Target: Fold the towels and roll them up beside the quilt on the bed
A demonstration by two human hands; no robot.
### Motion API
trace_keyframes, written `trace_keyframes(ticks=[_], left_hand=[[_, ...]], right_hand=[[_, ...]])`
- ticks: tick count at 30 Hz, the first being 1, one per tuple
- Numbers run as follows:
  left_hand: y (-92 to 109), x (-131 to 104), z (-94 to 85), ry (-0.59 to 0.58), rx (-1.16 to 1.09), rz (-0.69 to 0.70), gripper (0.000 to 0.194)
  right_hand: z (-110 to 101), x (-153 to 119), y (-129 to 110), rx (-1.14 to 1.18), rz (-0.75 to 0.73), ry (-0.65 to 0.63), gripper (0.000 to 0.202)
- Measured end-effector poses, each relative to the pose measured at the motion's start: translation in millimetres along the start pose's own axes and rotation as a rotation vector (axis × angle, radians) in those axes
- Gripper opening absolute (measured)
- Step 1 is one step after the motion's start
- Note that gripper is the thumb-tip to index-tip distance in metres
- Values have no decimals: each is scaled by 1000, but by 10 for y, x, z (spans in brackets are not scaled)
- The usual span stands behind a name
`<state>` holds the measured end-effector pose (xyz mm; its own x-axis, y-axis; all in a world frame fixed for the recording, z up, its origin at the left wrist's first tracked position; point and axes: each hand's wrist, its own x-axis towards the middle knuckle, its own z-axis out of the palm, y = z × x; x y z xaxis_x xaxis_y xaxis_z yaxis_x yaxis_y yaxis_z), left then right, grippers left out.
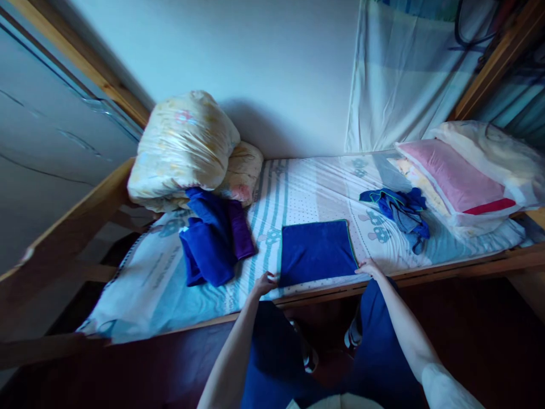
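A blue cloth (319,253) with a thin green edge lies spread flat on the bed, close to its front edge. My left hand (266,282) pinches its near left corner. At the near right corner, the fingers of my right hand (369,268) are closed on the cloth's edge. To the left rest folded blue cloths (210,244) with a purple cloth (240,230) against them. A crumpled heap of blue cloths (400,210), some green-edged and one greyish, lies to the right.
Thick folded quilts (183,150) are piled at the bed's left end. A pink pillow (453,173) and a plastic-wrapped bundle (496,156) sit at the right end. A wooden rail (468,267) runs along the front; a pale curtain (395,79) hangs behind.
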<state>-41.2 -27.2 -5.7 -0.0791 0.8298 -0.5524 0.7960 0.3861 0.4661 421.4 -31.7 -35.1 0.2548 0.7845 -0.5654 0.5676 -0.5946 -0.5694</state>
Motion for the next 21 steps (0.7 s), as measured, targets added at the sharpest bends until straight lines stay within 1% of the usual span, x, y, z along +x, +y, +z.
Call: trace_keyframes(ticks=[2,4,5,6,7,8,10,12,14,17,19,21], left_hand=[[84,10,-11,55,31,70,28],[258,19,37,161,117,228,30],[377,15,95,217,179,341,29],[513,2,180,249,237,454,28],[662,-19,290,245,278,546,27],[817,-47,422,208,311,632,27],[1123,-123,721,96,355,785,29],[1395,-212,1016,-2,396,901,32],[1607,-300,1258,-83,442,998,34],[1797,-396,1499,-145,492,1116,41],[1849,-417,1606,-162,506,1155,45],[1862,-401,1699,-180,509,1163,45]], right_hand=[[-40,52,-33,32,-52,-9,17],[-69,147,-99,72,-127,5,14],[-74,208,-142,93,-172,18,12],[-70,276,-188,115,-217,31,11],[-57,350,-233,134,-261,41,10],[-37,427,-277,150,-300,48,11],[18,587,-350,166,-356,49,16],[77,745,-409,162,-379,50,22],[128,899,-468,145,-384,72,27],[173,1119,-586,103,-411,125,31],[182,1266,-676,55,-429,161,35],[181,1412,-757,-6,-451,205,38]])
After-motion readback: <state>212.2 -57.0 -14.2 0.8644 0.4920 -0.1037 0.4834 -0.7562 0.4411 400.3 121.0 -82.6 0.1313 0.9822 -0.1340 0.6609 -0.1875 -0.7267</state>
